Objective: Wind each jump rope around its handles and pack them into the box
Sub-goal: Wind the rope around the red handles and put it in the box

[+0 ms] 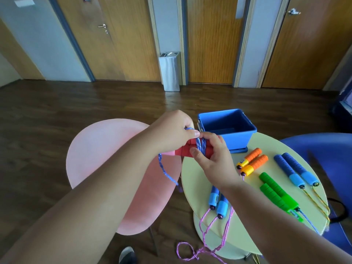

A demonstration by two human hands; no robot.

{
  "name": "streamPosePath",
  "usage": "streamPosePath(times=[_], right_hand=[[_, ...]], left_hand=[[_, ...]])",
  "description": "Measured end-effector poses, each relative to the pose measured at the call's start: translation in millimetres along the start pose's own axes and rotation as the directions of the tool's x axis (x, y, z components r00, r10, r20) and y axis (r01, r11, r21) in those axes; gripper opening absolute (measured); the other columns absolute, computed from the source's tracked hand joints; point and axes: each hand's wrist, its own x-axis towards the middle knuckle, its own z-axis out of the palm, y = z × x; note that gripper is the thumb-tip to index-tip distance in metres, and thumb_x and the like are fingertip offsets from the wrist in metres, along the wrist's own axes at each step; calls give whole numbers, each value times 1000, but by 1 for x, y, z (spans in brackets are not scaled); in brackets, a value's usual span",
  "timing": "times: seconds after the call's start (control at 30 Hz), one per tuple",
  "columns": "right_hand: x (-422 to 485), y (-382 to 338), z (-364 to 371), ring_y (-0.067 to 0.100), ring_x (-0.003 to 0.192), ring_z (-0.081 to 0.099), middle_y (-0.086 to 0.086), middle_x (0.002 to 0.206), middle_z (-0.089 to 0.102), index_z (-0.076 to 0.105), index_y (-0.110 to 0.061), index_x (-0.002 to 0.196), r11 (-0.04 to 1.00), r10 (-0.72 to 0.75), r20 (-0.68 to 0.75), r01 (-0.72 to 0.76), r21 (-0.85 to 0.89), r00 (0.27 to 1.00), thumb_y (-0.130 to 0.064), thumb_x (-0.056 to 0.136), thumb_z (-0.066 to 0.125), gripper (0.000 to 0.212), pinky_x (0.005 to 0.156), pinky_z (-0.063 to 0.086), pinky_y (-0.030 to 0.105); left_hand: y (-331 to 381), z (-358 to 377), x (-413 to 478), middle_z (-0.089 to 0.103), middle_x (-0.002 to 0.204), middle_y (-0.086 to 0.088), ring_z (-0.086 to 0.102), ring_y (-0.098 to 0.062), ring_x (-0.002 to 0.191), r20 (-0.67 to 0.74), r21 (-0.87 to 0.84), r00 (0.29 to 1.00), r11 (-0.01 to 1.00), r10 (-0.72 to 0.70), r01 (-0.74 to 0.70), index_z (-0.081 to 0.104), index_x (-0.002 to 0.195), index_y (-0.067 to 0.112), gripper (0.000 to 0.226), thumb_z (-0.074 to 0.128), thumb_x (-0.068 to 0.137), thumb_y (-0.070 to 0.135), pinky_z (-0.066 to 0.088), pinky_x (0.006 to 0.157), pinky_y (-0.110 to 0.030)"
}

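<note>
Right hand clasps the red handles, long axis 8-to-2 o'clock; left hand pinches the blue rope just above them at 12 o'clock. The box sits at 2 o'clock.

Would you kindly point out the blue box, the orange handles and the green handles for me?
blue box [240,140], head view, on its front wall.
orange handles [258,162], head view, on the nearer handle's grip.
green handles [272,182], head view, on the farther handle's grip.
</note>
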Motion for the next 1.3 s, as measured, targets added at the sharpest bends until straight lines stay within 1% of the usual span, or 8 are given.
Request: streamPosePath(times=[0.17, 0.43, 0.6, 0.73, 0.8, 1.03, 1.2, 1.3], right_hand=[[-2, 0, -5, 4, 106, 56, -4, 120, 51, 55, -51, 114, 1000, 0, -28, 0, -2, 1000, -22, 93, 74, 41, 98, 53, 39], [-1, -7, -13, 25, 92, 58, 8, 109, 56, 53, -36, 114, 985, -135, -1, 135, 109, 991, -27, 92, 67, 28, 79, 55, 50], [2, -9, -19, 14, 104, 54, -3, 110, 51, 66, -31, 123, 987, -163, 88, 161, 21, 983, -20, 99, 62, 27, 91, 51, 29], [4, -9, -21, 17, 100, 56, 3, 106, 54, 70, -32, 114, 996, -91, 138, 88, 26, 986, -20, 95, 66, 23, 86, 52, 27], [4, -10, -19, 18, 98, 56, 3, 102, 57, 70, -33, 105, 996, -76, 124, 71, 46, 989, -25, 93, 67, 14, 83, 51, 26], [-6, -5, -17, 18, 97, 56, -9, 93, 61, 70, -20, 98, 995, -100, 78, 99, 14, 992, -17, 101, 63, 9, 82, 49, 26], [0, -18, -31, 20, 91, 57, 3, 95, 61, 70, -22, 98, 992, -107, 72, 102, 69, 992, -17, 101, 62, 10, 73, 48, 19], [5, -20, -37, 16, 93, 56, 0, 95, 61, 71, -22, 100, 994, -110, 99, 108, 24, 989, -22, 101, 62, 9, 76, 48, 18]], left_hand=[[-1, 1, 10, 68, 69, 3, 66, -14, 68, -47, 25, 996, 997, 75, -73, 73, 74, 24, 25, 75, 90, 43, 51, 61, -35], [-12, -9, 33, 66, 60, 6, 51, -2, 55, 43, -113, 991, 986, 126, -121, 76, 73, 21, 25, 80, 88, 42, 41, 57, -24], [-4, -5, 46, 60, 61, 15, 48, 0, 57, 63, -78, 974, 974, 217, -211, 70, 70, 28, 29, 70, 96, 42, 36, 57, -21], [-2, -1, 57, 66, 73, -9, 48, -12, 62, 123, 12, 969, 976, 216, -219, 67, 66, 32, 34, 67, 96, 48, 39, 60, -33], [-2, -1, 60, 63, 66, 4, 47, -6, 59, 160, -5, 966, 979, 203, -204, 70, 68, 31, 32, 69, 95, 48, 37, 58, -29], [-10, -16, 71, 49, 65, -1, 28, -10, 48, 398, -390, 907, 921, 139, 30, 65, 104, 12, 18, 76, 91, 5, 23, 45, -23], [-28, -19, 75, 55, 66, 3, 27, -1, 41, 388, -671, 916, 713, 104, 203, 59, 91, 11, 16, 63, 95, -4, 20, 38, -15], [-29, -20, 80, 53, 60, 4, 27, -4, 42, 320, -615, 944, 775, 78, 144, 67, 85, 9, 11, 73, 90, 2, 18, 39, -18]])
